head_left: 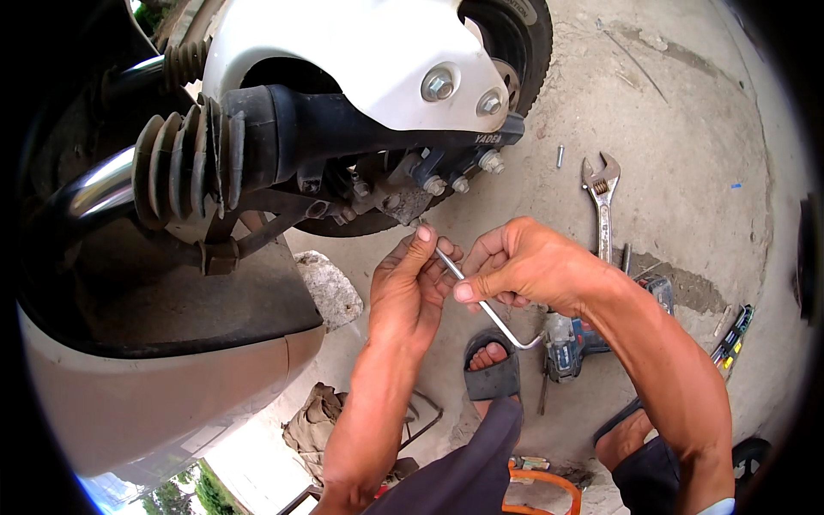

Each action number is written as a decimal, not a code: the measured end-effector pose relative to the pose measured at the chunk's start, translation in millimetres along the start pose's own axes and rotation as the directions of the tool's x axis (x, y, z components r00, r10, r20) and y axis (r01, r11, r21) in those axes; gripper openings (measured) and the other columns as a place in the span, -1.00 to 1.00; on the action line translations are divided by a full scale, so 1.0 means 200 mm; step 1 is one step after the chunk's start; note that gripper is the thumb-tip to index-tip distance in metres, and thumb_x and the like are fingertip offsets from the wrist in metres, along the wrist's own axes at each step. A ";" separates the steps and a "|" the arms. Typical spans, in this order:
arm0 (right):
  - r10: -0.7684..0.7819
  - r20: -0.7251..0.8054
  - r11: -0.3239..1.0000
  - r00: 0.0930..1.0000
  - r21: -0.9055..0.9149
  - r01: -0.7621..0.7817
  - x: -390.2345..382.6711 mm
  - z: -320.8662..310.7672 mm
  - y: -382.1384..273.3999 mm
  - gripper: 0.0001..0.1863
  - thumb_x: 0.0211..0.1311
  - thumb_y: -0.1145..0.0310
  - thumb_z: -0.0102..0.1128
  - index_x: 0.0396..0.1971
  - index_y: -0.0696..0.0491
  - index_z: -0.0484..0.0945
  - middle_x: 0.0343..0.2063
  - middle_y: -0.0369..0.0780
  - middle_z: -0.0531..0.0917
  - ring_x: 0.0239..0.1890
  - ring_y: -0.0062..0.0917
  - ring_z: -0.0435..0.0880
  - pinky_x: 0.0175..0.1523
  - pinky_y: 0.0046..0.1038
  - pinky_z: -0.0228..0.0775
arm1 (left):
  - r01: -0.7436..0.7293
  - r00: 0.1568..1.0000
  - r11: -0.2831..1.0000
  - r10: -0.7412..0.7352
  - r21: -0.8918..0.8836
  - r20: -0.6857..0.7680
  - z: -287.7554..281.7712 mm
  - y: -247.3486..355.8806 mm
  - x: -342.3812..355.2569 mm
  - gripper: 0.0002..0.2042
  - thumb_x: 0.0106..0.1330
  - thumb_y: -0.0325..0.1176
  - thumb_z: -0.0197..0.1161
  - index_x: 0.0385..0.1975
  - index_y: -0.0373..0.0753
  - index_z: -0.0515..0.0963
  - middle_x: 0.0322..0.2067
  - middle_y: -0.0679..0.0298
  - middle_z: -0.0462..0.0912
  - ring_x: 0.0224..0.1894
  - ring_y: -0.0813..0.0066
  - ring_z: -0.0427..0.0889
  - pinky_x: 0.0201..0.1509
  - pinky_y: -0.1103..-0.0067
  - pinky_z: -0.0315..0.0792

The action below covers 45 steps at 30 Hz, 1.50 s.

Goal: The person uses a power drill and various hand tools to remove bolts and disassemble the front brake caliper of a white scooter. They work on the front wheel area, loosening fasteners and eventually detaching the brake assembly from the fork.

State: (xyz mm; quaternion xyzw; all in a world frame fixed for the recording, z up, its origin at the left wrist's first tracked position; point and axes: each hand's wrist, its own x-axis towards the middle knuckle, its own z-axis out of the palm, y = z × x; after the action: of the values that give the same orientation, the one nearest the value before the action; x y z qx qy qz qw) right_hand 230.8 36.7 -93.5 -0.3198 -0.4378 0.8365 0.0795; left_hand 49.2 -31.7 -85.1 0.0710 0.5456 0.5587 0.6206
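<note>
A silver L-shaped hex key [499, 323] slants across the middle, its bent short end low and its long arm reaching up toward the brake caliper [403, 202]. My right hand [541, 264] pinches the long arm between thumb and fingers. Just to the left, my left hand [402, 296] closes thumb and fingers around the upper end, close under the caliper. Its fingertips cover that end, so whether it sits in a bolt cannot be seen. Above them are the black fork leg [322, 129] and several bolts [461, 184] on the caliper.
A white fender [369, 51] partly covers the front tyre [539, 64]. On the concrete at right lie an adjustable wrench [603, 197], a loose bolt [560, 156] and a power tool [564, 348]. A stone block [328, 290] stands left of my hands; my sandalled foot [491, 360] is below.
</note>
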 end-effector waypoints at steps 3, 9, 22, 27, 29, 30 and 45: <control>0.027 0.063 0.998 0.998 -0.053 -0.024 -0.01 -0.01 -0.02 -0.77 0.32 0.34 0.28 -0.34 0.24 0.68 -0.45 -0.22 0.71 -0.54 -0.71 0.42 -0.50 -0.58 0.21 | -0.036 0.999 0.991 0.041 0.130 -0.034 -0.02 -0.01 0.01 -0.78 0.47 -0.29 0.20 -0.09 -0.33 0.55 -0.28 0.21 0.68 -0.16 0.33 0.69 -0.06 0.46 0.61; 0.030 0.155 0.997 0.988 0.066 -0.040 0.02 -0.01 0.01 -0.75 0.22 0.28 0.41 -0.35 0.20 0.69 -0.60 -0.28 0.61 -0.62 -0.69 0.37 -0.51 -0.56 0.16 | -0.004 0.997 0.999 0.007 0.039 -0.072 0.05 0.02 -0.02 -0.79 0.43 -0.27 0.27 -0.15 -0.30 0.56 -0.30 0.23 0.67 -0.16 0.35 0.68 -0.06 0.45 0.60; -0.001 0.138 0.981 0.990 0.193 -0.026 0.03 0.00 0.04 -0.72 0.15 0.34 0.46 -0.24 0.22 0.67 -0.46 -0.24 0.70 -0.57 -0.69 0.46 -0.51 -0.58 0.23 | 0.072 0.997 0.992 -0.067 -0.100 0.049 0.02 0.03 -0.01 -0.73 0.45 -0.22 0.23 -0.03 -0.28 0.53 -0.17 0.20 0.68 0.00 0.28 0.64 0.14 0.38 0.53; -0.025 0.005 0.995 1.000 0.093 0.024 0.00 0.06 0.04 -0.76 0.16 0.38 0.44 -0.26 0.22 0.66 -0.44 -0.23 0.70 -0.56 -0.71 0.46 -0.49 -0.57 0.27 | 0.039 0.996 0.988 -0.027 -0.147 0.083 -0.03 0.01 0.04 -0.73 0.47 -0.19 0.21 -0.04 -0.27 0.53 -0.21 0.23 0.68 -0.04 0.30 0.65 0.13 0.37 0.54; -0.139 -0.069 0.985 0.988 0.098 0.145 0.00 0.08 0.07 -0.74 0.19 0.32 0.45 -0.30 0.21 0.65 -0.51 -0.27 0.65 -0.60 -0.71 0.44 -0.50 -0.57 0.28 | 0.020 0.998 0.992 -0.013 -0.125 0.055 -0.02 -0.01 0.05 -0.75 0.47 -0.20 0.20 -0.08 -0.27 0.54 -0.23 0.24 0.67 -0.08 0.33 0.65 0.10 0.38 0.54; -0.140 -0.069 0.984 0.988 0.097 0.147 -0.02 0.09 0.05 -0.74 0.19 0.32 0.45 -0.30 0.21 0.65 -0.51 -0.27 0.65 -0.60 -0.71 0.44 -0.50 -0.57 0.28 | 0.018 0.998 0.992 -0.011 -0.125 0.056 0.00 -0.01 0.03 -0.75 0.47 -0.20 0.20 -0.08 -0.27 0.54 -0.23 0.24 0.67 -0.08 0.33 0.65 0.10 0.38 0.54; 0.033 -0.651 0.895 0.759 -0.318 -0.312 -0.34 -0.28 0.48 -0.70 0.24 0.28 0.31 -0.41 0.27 0.66 -0.59 -0.02 0.63 -0.49 -0.31 0.65 -0.29 -0.24 0.44 | -0.305 0.942 0.762 0.331 0.571 0.061 0.16 -0.20 -0.06 -0.75 0.46 -0.26 0.18 -0.24 -0.38 0.58 -0.41 0.12 0.72 -0.39 0.41 0.69 -0.10 0.52 0.56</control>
State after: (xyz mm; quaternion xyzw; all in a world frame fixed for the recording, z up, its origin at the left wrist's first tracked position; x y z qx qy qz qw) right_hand 332.3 -11.3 -161.1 -0.6300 -0.5181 0.5739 0.0733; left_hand 101.0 -37.7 -93.5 0.3332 0.6813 0.4671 0.4546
